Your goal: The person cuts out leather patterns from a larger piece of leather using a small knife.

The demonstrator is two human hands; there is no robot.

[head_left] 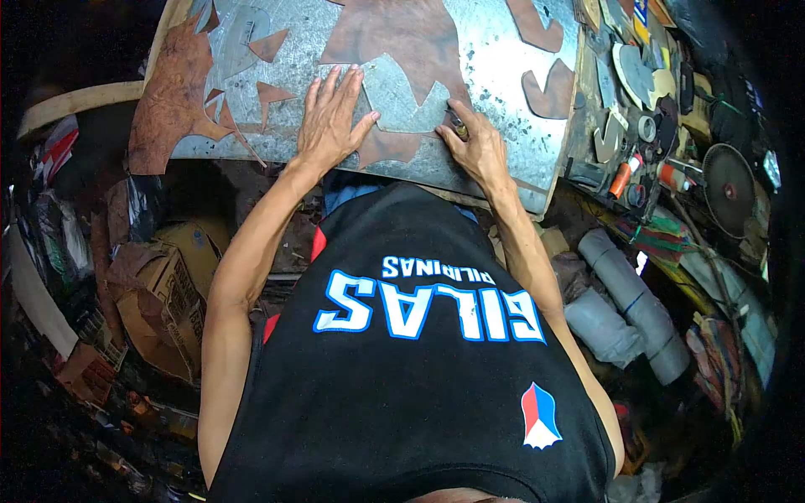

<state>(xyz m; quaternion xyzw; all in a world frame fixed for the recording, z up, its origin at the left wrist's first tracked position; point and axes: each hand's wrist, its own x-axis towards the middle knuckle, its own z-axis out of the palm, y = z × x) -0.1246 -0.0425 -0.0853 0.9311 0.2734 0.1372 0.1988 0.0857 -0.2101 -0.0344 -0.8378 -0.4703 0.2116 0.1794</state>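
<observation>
A grey metal-like template (401,99) lies flat on a large piece of brown leather (394,38) on the metal-topped table (495,75). My left hand (334,117) rests palm down with its fingers spread, its thumb at the template's left edge. At the template's right edge my right hand (476,142) has its fingers wrapped round a small dark tool (458,126); the tool's tip is hard to make out.
More brown leather (172,92) lies at the table's left. Cut leather pieces (549,90) are at the right. Beyond that edge are templates (633,75), an orange-labelled bottle (620,180) and a round fan-like disc (728,189). Cardboard boxes (163,310) stand below left.
</observation>
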